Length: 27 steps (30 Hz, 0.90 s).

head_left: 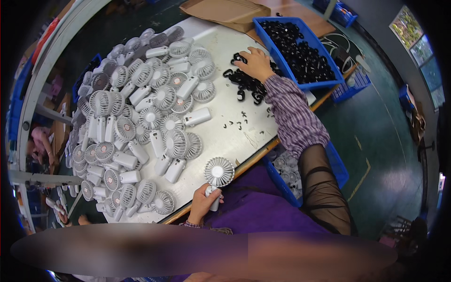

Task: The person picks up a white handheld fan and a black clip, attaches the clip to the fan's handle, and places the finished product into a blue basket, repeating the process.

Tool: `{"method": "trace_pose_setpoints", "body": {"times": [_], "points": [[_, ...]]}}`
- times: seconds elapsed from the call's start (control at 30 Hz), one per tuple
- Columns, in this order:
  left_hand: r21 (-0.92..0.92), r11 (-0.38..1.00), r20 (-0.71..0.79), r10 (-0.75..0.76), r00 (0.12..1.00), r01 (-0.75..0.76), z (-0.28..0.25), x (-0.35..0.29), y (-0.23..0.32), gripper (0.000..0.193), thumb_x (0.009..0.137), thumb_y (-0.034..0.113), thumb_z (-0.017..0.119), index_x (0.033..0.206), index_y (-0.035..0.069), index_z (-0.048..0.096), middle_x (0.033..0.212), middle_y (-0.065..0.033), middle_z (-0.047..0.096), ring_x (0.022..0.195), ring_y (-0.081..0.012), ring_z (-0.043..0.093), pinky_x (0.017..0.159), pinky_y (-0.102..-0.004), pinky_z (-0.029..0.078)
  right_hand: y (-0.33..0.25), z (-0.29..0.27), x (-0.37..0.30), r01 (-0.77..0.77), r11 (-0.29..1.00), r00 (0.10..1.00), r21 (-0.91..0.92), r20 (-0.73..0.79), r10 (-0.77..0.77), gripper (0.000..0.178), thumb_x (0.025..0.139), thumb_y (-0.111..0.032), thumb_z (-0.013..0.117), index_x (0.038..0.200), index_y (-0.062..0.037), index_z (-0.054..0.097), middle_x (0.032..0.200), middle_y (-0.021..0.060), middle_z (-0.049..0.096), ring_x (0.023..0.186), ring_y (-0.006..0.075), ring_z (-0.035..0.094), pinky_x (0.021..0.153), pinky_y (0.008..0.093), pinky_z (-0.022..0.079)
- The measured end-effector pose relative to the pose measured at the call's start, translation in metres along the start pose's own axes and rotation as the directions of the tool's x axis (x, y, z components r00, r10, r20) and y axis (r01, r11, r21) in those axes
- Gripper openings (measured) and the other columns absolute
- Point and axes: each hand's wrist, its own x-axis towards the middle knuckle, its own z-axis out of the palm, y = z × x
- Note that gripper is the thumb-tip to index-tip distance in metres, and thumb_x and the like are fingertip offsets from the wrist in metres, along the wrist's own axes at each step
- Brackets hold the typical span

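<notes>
Near the table's front edge, my left hand (203, 204) is wrapped round the handle of a small white handheld fan (219, 172), whose round grille head points up and away from me. Farther off to the right, my right hand (255, 64) lies over a loose pile of small black curved plastic pieces (248, 83). Its fingers are spread, with the fingertips at some of the pieces; I see nothing clearly gripped. A large heap of white handheld fans (150, 117) covers the left part of the white tabletop (225, 132).
A blue bin (300, 85) full of black pieces stands at the back right beside flattened cardboard (225, 13). Below the table edge, another blue bin (287, 191) holds white parts. Tiny dark bits (239, 123) lie on the table. At far left another person's arm (44, 145) shows.
</notes>
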Motion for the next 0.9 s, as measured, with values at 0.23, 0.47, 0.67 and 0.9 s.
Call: {"method": "trace_pose_setpoints", "body": {"times": [0.23,0.47,0.67,0.9], "points": [[0.139,0.99,-0.057,-0.013,0.998,0.021,-0.005,-0.015,0.007,0.028,0.087,0.026,0.067,0.098,0.0,0.062,0.076,-0.0039,0.065,0.062,-0.0091,0.063,0.056,-0.0235,0.051,0.016,0.116,0.084,-0.016,0.965,0.898,-0.262,0.422,0.129,0.079,0.083,-0.071,0.037,0.132,-0.0097,0.048,0.135,0.0211,0.046,0.123,0.0373,0.047,0.096,0.0533,0.04],[0.154,0.979,-0.049,0.14,0.989,-0.131,0.004,-0.011,0.017,0.027,0.087,0.027,0.066,0.096,0.002,0.063,0.073,-0.0044,0.065,0.058,-0.0101,0.063,0.054,-0.0245,0.051,-0.053,0.05,-0.013,0.181,0.941,0.929,-0.286,0.365,-0.068,0.054,0.087,-0.054,0.047,0.121,-0.0123,0.056,0.121,0.0208,0.053,0.105,0.0405,0.056,0.085,0.0551,0.043],[0.057,0.987,-0.016,0.152,0.988,-0.15,0.006,-0.007,0.002,0.03,0.087,0.029,0.066,0.094,0.0,0.063,0.073,-0.0065,0.064,0.057,-0.0116,0.062,0.054,-0.0257,0.051,-0.054,0.036,-0.071,0.326,0.922,0.902,-0.209,0.362,-0.236,0.05,0.085,-0.048,0.053,0.12,-0.0125,0.056,0.114,0.0196,0.055,0.102,0.0395,0.056,0.083,0.0535,0.043],[-0.214,0.964,0.068,0.175,0.982,-0.157,-0.01,-0.02,0.005,0.025,0.087,0.01,0.062,0.109,0.0,0.055,0.095,-0.0131,0.066,0.08,-0.0197,0.066,0.078,-0.0338,0.055,-0.053,0.029,-0.044,0.441,0.885,0.832,0.15,0.303,-0.465,0.059,0.084,-0.048,0.057,0.133,-0.0165,0.048,0.133,0.022,0.047,0.116,0.0412,0.05,0.098,0.0477,0.04]]}}
